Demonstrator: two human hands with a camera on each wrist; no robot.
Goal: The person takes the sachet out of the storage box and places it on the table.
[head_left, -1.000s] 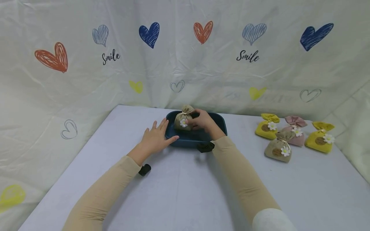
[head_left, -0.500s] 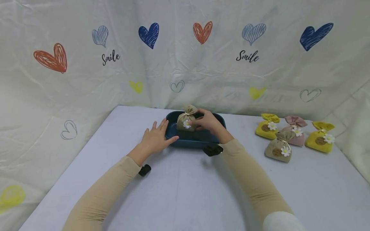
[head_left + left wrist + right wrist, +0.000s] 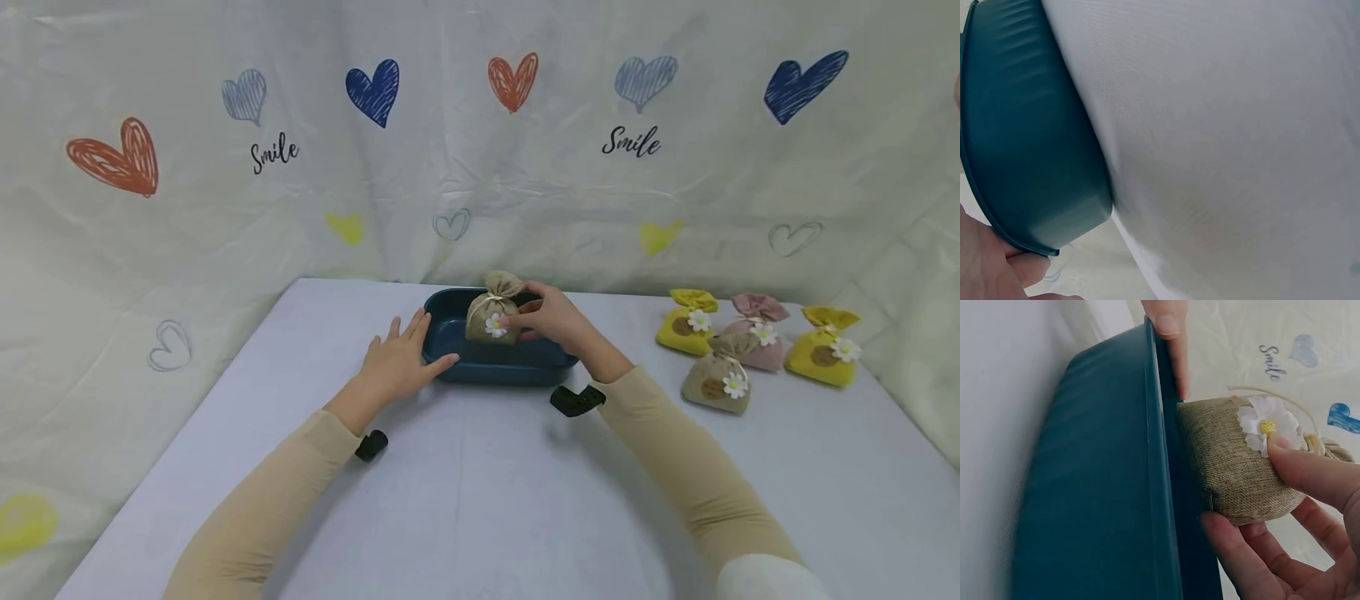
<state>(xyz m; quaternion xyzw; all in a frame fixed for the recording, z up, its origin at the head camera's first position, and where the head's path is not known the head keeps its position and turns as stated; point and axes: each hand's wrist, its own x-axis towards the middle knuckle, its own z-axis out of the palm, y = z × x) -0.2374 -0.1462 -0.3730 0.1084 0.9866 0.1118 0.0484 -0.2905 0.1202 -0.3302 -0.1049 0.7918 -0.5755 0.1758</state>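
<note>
My right hand (image 3: 558,319) pinches a small beige cloth sachet (image 3: 486,321) with a tied neck and a white daisy. In the right wrist view the thumb presses by the daisy (image 3: 1267,425), and the other fingers lie against the side and base of the sachet (image 3: 1241,469). The sachet is over a dark teal rectangular basin (image 3: 510,372), its base around rim height. Spread fingers of my left hand (image 3: 396,364) rest on the left end of the basin's rim. The left wrist view shows the basin's outer wall (image 3: 1029,125) beside those fingers.
Several more sachets stand on the white table at the right: a yellow one (image 3: 681,332), a pink one (image 3: 765,357), a beige one (image 3: 708,385) and another yellow one (image 3: 817,362). Behind the table hangs a white curtain (image 3: 540,183) printed with hearts.
My right hand has shifted right with the beige sachet, from the basin's left part toward its middle. The left hand stays at the rim. The head view has turned slightly.
</note>
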